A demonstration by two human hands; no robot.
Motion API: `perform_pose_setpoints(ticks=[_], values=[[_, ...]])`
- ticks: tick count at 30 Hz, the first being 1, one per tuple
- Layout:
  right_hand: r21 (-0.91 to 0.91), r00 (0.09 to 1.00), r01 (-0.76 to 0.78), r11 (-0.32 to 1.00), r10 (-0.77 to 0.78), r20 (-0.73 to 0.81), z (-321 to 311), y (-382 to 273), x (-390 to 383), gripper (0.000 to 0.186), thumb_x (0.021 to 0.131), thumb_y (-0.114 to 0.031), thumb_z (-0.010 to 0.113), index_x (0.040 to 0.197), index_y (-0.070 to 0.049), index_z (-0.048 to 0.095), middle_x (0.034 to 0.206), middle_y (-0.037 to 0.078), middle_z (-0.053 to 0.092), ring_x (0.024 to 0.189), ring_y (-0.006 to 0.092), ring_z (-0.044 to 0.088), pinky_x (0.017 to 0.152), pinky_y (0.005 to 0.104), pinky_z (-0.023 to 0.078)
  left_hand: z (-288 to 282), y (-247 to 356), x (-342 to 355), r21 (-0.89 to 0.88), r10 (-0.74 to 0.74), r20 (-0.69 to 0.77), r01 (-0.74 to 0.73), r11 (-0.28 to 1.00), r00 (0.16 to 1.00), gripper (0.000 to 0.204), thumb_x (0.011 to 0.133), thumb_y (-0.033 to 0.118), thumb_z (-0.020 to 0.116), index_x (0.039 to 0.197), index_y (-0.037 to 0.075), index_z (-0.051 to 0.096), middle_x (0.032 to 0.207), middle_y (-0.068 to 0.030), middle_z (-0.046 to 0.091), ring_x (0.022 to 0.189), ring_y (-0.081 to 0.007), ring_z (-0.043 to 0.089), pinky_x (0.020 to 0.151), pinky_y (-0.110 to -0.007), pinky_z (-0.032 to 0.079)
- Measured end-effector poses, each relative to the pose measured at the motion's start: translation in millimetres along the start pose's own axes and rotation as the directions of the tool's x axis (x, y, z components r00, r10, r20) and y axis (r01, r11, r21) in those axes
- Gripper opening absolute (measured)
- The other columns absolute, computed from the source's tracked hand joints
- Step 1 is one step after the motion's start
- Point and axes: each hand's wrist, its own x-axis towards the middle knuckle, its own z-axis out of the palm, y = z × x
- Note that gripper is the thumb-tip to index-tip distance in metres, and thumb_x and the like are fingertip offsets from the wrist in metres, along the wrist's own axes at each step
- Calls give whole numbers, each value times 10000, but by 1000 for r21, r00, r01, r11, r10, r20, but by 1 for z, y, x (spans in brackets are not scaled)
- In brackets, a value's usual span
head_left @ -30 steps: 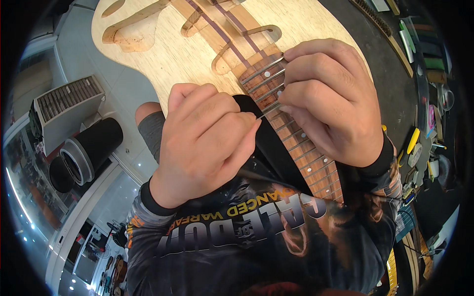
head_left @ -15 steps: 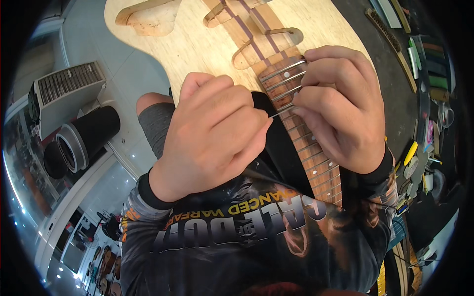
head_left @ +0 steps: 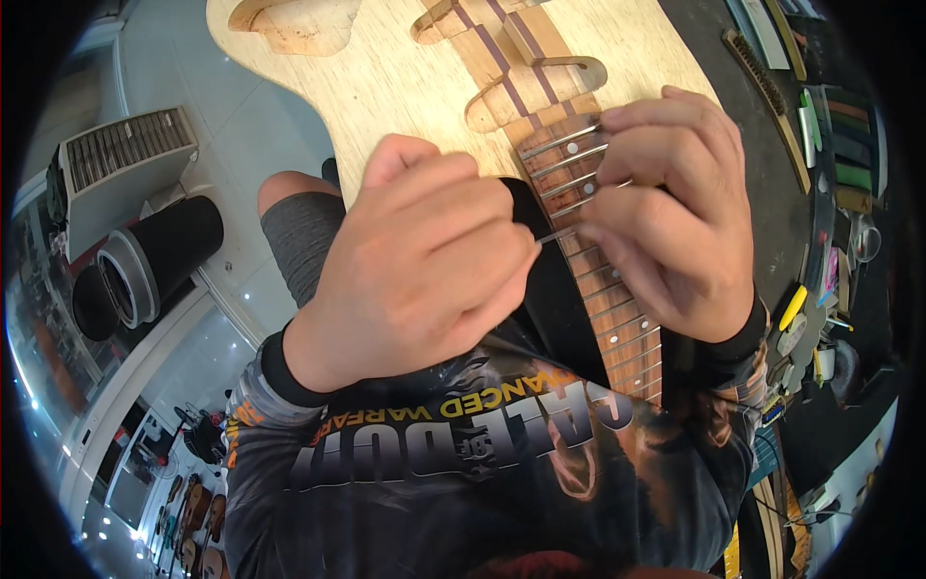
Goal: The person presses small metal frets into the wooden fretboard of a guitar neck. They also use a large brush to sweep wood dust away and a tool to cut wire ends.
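Observation:
A pale wooden guitar body (head_left: 386, 92) with routed cavities lies in front of me, and its fretboard (head_left: 625, 359) runs down toward my shirt. Metal frets and round white dots line the brown board. Between my hands spans a thin piece of fret wire (head_left: 553, 235), just above the board's left edge. My left hand (head_left: 420, 265) is closed, pinching the wire's left end. The thumb and fingertips of my right hand (head_left: 670, 212) are closed at the wire's other end, which they hide. Its forefinger reaches the top fret near the body.
On the dark bench at right lie a wooden brush (head_left: 757, 72), a yellow-handled tool (head_left: 793, 307) and other tools. At left on the tiled floor stand a black cylinder (head_left: 178, 241) and a white box with a slatted top (head_left: 125, 154). Several guitars (head_left: 198, 511) show at lower left.
The guitar has shifted slightly right in the picture. My left hand has moved a little to the right with the fret wire, which still spans both hands.

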Motion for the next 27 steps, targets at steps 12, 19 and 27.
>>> perform_pose_setpoints(ticks=[12, 19, 27], values=[[-7, 822, -476, 879, 442, -360, -35, 25, -34, 280, 1071, -27, 803, 1346, 12, 774, 1198, 121, 781, 1132, 285, 763, 1033, 402, 578, -57, -44, -26, -704, -542, -524, 24, 710, 657, 134, 1225, 99, 627, 1160, -1, 688, 1034, -74, 659, 894, -140, 513, 863, -347, 436], [-507, 466, -730, 458, 876, 121, -78, -21, -113, 436, 1051, -288, 885, 1365, -41, 710, 1283, 160, 779, 1211, 383, 785, 1003, 492, 619, -90, -152, -113, -754, -668, -633, -116, 647, 392, 196, 1256, 177, 590, 1130, 46, 663, 1038, -70, 644, 911, -189, 523, 878, -384, 460], [-427, 377, -808, 405, 913, 153, -71, -2, -149, 560, 1040, -471, 907, 1321, -24, 721, 1270, 183, 734, 1198, 412, 757, 1026, 482, 609, 24, -308, -239, -902, -916, -276, 249, 352, 292, 168, 1246, 198, 649, 1143, 66, 665, 1023, -36, 674, 869, -150, 605, 796, -339, 499]])
